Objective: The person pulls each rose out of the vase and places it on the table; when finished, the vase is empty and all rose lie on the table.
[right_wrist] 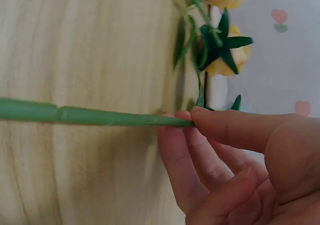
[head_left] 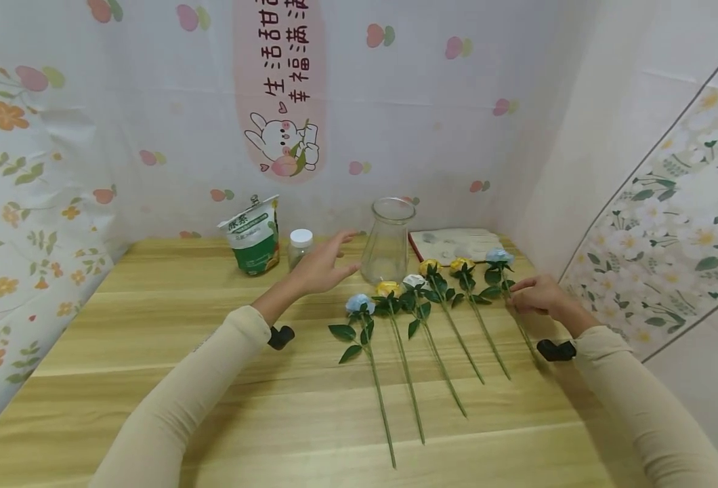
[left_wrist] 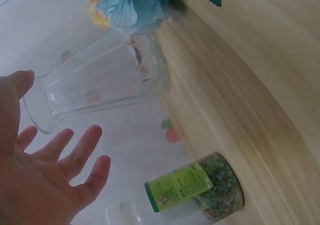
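My right hand [head_left: 540,298] pinches the green stem [right_wrist: 110,117] of the rightmost artificial blue rose [head_left: 499,256] between thumb and fingers. Fingers spread and holding nothing, my left hand [head_left: 322,266] is just left of a clear glass vase [head_left: 386,247]. That vase stands upright with its wide mouth up, and in the left wrist view the thumb overlaps its rim. Between the hands lie more artificial roses: a blue one [head_left: 360,304] at the left, yellow ones [head_left: 389,289], and a white one [head_left: 416,281], stems toward the front.
Behind my left hand stands a white-capped jar [head_left: 301,238] with green granules [left_wrist: 218,185] inside. A green and white pouch [head_left: 253,237] is further left. An open book or board with a red edge [head_left: 456,245] lies at the back right, before the printed cloth [head_left: 432,135].
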`<state>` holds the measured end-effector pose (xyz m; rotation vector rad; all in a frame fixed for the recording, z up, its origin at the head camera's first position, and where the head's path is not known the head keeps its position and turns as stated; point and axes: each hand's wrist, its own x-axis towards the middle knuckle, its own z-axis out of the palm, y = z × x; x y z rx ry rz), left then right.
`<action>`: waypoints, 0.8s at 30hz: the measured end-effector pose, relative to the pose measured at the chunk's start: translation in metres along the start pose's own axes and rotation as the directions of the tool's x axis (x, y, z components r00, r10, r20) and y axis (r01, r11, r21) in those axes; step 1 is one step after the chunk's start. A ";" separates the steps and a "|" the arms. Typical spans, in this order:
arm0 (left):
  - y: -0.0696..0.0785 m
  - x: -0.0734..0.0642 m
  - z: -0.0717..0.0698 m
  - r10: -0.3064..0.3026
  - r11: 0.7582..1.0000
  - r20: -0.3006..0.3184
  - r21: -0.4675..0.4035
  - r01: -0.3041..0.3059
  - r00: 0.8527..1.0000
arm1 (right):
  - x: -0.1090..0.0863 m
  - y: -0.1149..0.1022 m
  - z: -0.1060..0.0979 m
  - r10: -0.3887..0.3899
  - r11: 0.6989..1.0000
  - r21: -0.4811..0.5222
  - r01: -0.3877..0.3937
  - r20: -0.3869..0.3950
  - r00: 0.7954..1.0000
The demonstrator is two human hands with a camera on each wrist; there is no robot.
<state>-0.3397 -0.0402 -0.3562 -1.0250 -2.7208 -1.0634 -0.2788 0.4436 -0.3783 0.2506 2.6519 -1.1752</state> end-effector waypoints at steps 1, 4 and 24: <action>0.000 0.000 0.000 0.006 1.000 -0.001 -0.004 -0.006 1.000 | 0.000 0.002 0.001 -0.001 1.000 -0.010 0.001 0.004 1.000; 0.001 -0.003 0.002 0.020 1.000 0.005 -0.020 -0.020 1.000 | 0.001 0.006 0.005 -0.007 0.999 -0.035 0.007 0.002 1.000; 0.017 -0.018 0.004 0.000 0.998 -0.057 -0.059 -0.003 0.998 | -0.037 -0.100 0.037 -0.409 0.899 -0.285 0.332 -0.276 0.870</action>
